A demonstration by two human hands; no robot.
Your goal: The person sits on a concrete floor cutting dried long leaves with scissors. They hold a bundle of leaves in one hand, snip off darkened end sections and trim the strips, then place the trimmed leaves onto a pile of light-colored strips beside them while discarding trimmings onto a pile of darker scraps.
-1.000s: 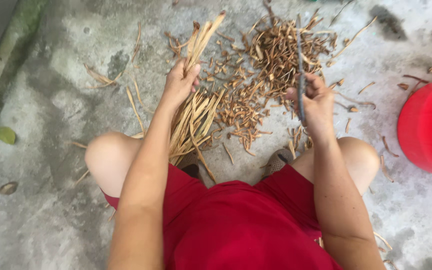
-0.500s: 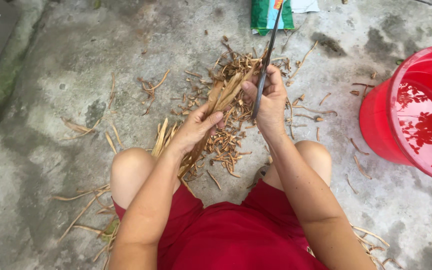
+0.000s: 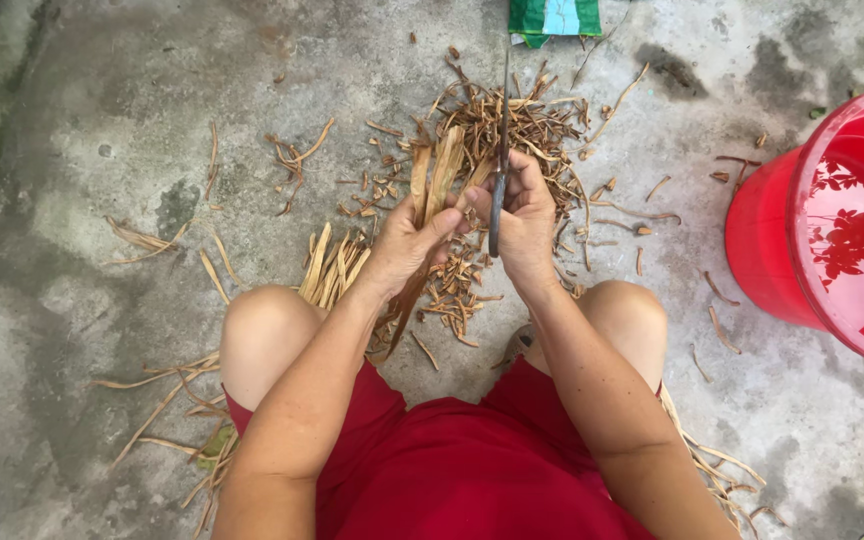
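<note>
My hands have come closer together; my left hand [image 3: 407,240] now holds the dry strips [image 3: 437,175] upright.
My right hand [image 3: 527,215] clasps the knife [image 3: 499,150]; I'd keep its blade just beyond my left grip.

Red clothing, bare limbs

Red shorts [image 3: 452,470], perhaps one garment with the top; both forearms and knees uncovered, no sleeves showing.

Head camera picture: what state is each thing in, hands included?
Left hand: closed around tan bark strips, held upright.
Right hand: gripping a knife, blade pointing away.
Scrap pile: scattered loose on the concrete floor.
Red bucket: upright, open; contents unclear.
Green packet: lying flat, partly cut off at the top edge.
</note>
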